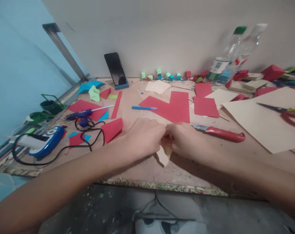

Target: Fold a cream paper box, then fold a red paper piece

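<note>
My left hand point(147, 135) and my right hand point(181, 136) meet above the front middle of the table, fingers closed. Between them they grip a small piece of cream paper point(164, 156), whose lower end shows folded or creased below the fingers; its upper part is hidden by the hands. To the right of my right hand lies a knife point(222, 133) with a red handle, its blade pointing toward the hand. Beyond the hands are a blue pen point(143, 108) and a large cut sheet of red paper point(176, 109). A folded red paper piece point(112, 130) stands left of my left hand.
At left, a glue gun point(82, 114) with a black cord lies by a blue and white power strip point(47, 141). Scissors point(288, 113) rest on a large cream sheet point(264, 130) at right. A phone point(115, 70) and plastic bottles point(219, 66) stand behind.
</note>
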A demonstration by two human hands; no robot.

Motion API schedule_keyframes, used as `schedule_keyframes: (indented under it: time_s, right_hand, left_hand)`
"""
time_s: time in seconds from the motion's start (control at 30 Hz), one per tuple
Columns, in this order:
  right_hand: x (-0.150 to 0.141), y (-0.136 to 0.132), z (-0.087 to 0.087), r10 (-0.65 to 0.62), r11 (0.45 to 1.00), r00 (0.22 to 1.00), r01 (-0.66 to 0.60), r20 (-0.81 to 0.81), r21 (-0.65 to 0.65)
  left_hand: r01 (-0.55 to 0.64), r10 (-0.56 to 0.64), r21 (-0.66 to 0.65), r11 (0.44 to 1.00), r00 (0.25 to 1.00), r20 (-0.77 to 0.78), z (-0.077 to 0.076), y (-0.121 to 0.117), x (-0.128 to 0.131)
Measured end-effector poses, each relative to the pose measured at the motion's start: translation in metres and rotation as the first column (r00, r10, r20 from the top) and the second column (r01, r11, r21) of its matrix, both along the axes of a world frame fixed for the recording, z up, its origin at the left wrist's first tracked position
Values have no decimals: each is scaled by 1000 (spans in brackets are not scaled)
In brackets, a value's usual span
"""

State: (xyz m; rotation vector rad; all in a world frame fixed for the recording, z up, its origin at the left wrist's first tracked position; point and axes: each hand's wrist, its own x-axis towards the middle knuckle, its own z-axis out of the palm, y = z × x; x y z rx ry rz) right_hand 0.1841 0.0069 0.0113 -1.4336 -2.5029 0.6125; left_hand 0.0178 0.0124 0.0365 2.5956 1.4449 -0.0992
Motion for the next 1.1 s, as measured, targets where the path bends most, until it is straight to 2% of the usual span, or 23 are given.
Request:
schedule_keyframes:
  time_s: [0.4, 0.53, 0.67, 0.73, 0.9, 1.1]
  right_hand:
    - [-1, -4, -6, -10, 997, 998, 6, 56, 76]
    - [0, -3, -5, -27, 998, 998, 25, 50, 54]
    - [5, 0, -10, -47, 990, 999, 46, 0, 131]
    - [8, 2, -13, -50, 989, 999, 51, -14, 136]
    - [12, 4, -16, -63, 994, 998, 63, 2, 95]
    - [12, 4, -14, -46, 996, 998, 50, -52, 69]
  left_hand:
    - [0, -2, 63, 998, 999, 35, -27, 1, -7]
    - [9, -12, 30, 1000, 994, 104, -20, 3, -13]
    - [38, -27, -24, 999, 936, 350, -7, 9, -28]
    - [43, -34, -11, 999, 907, 420, -6, 12, -35]
    - [32, 7, -75, 997, 881, 473, -25, 14, -42]
    - [156, -54, -149, 977, 846, 530, -39, 14, -40]
